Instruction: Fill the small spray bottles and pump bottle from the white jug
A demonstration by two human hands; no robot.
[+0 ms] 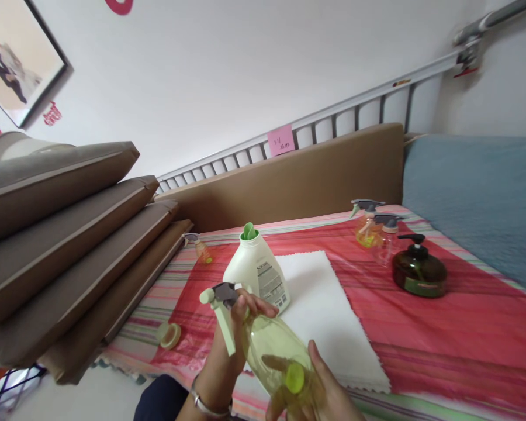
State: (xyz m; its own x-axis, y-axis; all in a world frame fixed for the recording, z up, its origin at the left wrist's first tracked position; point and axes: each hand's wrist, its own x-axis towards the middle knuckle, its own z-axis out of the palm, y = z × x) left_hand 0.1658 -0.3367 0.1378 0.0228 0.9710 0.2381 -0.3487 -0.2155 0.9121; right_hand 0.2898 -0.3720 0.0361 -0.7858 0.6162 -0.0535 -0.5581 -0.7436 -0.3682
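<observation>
Spray bottle [274, 342], translucent and yellow-green, is held between both hands above the near part of the striped cloth [151, 301]. It lies tilted, its grey-and-pale-green spray head [221, 295] at the upper left and its base at the lower right. The left grip [242, 324] is clamped around the neck, just below the spray head; the trigger hangs to the left of that grip. The right grip [326, 389] is closed about the base end, thumb along the side, fingers visible through the plastic. A bright yellow-green patch shows at the base, by those fingers. A metal bracelet [204, 405] is worn on the wrist below the left grip.

Directly beyond the left grip stands a white jug [249, 263] with a green spout; whether the left fingertips touch it cannot be established from this angle. A white sheet [326, 310] with a scalloped edge lies beyond the right grip, over a red sheet [460, 339]. Well to the right of both grips stand a dark pump bottle [419, 273] and, farther off, two clear spray bottles [367, 234]. To the left of the left grip lies a pale round lid [170, 336]; beyond it stands a small spray bottle [203, 251]. Stacked cushions [70, 234] occupy the far left.
</observation>
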